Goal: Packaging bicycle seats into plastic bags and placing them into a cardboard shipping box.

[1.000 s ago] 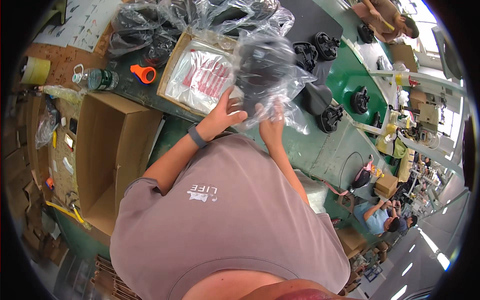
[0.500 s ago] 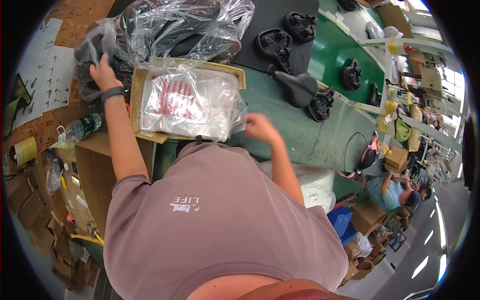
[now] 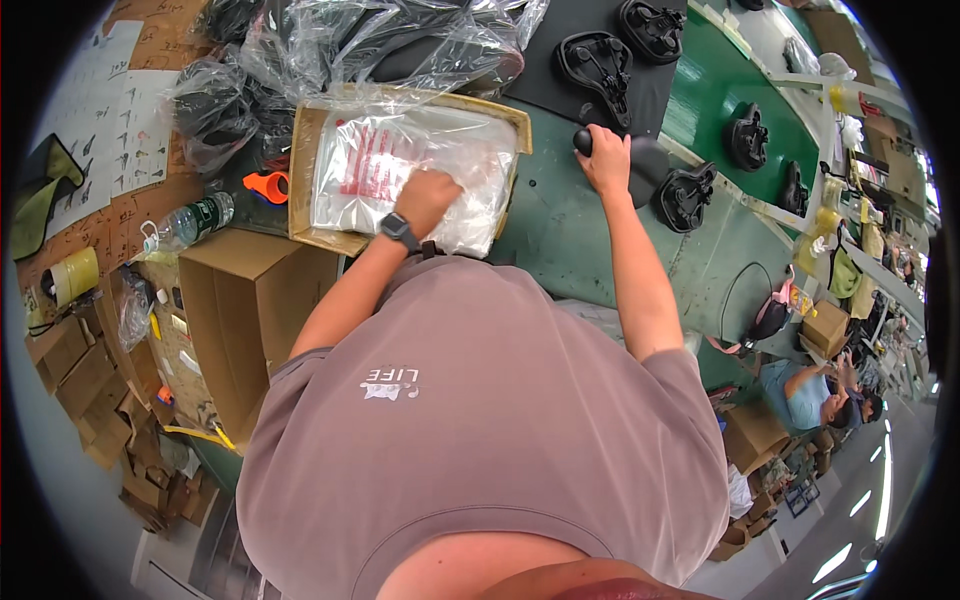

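Note:
A shallow cardboard box (image 3: 302, 180) holds a stack of clear plastic bags (image 3: 350, 205) with red print. My left hand (image 3: 428, 198) rests on that stack, fingers curled in on the top bag's film; its fingertips are partly hidden. To the right, my right hand (image 3: 606, 160) grips a black bicycle saddle (image 3: 650, 168) near its narrow nose. Motion blurs the saddle's wide end. Upside-down saddles (image 3: 592, 70) lie beyond on a black mat, and another upturned saddle (image 3: 686, 196) sits right of my hand.
Bagged saddles (image 3: 400, 50) are heaped behind the box. An orange tape dispenser (image 3: 268, 185) and a plastic bottle (image 3: 195, 222) lie left of it. An open carton (image 3: 225, 300) stands at my left. More saddles (image 3: 745, 137) rest on a green surface at right; a person (image 3: 800, 392) sits farther off.
My left hand has left the bagged saddles and come down onto the plastic bags. My right hand has moved from the bags' right edge out to the black saddle and taken hold of its nose.

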`<state>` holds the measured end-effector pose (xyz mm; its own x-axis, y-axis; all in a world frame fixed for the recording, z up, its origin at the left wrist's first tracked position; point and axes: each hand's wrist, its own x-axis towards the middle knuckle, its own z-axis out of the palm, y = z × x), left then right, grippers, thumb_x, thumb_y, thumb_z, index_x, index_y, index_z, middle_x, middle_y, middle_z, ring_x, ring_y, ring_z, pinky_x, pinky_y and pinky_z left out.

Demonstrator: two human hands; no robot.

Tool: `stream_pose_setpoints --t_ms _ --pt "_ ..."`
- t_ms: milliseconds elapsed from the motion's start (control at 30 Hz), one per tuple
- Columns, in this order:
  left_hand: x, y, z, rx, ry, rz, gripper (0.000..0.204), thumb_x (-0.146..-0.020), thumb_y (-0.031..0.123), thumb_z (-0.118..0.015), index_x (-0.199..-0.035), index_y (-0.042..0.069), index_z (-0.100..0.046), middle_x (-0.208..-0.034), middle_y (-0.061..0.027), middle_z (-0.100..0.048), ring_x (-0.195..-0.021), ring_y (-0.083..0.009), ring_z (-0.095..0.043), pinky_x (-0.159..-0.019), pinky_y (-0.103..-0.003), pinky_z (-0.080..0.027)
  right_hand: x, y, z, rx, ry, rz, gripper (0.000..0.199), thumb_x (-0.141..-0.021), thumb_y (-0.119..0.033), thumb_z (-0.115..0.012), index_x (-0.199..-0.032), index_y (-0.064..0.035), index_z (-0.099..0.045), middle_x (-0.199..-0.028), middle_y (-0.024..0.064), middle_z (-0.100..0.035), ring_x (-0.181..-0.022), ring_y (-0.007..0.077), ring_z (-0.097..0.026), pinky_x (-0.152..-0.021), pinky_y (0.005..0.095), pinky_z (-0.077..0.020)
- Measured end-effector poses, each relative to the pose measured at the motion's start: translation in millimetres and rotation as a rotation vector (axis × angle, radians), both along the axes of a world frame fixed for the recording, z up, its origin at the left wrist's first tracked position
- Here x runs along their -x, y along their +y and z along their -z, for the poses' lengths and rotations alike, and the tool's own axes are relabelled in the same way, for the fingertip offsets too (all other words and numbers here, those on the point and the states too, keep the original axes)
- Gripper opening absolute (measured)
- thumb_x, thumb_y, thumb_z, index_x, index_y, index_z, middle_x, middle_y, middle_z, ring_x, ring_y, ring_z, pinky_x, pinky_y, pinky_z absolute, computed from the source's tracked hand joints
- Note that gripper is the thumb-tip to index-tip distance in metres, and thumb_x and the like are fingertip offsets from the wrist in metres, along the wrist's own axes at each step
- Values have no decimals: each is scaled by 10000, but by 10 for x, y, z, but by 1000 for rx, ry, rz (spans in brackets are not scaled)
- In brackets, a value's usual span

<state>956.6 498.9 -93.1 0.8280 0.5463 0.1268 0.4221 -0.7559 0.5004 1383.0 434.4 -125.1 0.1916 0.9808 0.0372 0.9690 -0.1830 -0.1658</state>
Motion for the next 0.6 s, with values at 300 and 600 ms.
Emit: stream_pose_setpoints --t_ms 300,600 --pt "1727 -94 -612 -30 293 -434 273 -829 18 -772 -1098 55 -743 -1358 -203 -722 -1322 -409 -653 -1122 -503 -519 1334 -2519 -982 -137 413 554 646 -807 -212 -959 -1329 2 -645 -1303 251 -722 -1174 463 -707 -1030 507 -564" --pt "195 -531 -1065 318 -251 -535 502 -943 288 -846 -1352 37 -701 -1383 -189 -726 -1247 -394 -706 -1031 -502 -580 2047 -3861 45 113 850 1036 743 -831 -228 -981 -1434 11 -618 -1322 195 -721 -1140 367 -744 -1031 487 -616"
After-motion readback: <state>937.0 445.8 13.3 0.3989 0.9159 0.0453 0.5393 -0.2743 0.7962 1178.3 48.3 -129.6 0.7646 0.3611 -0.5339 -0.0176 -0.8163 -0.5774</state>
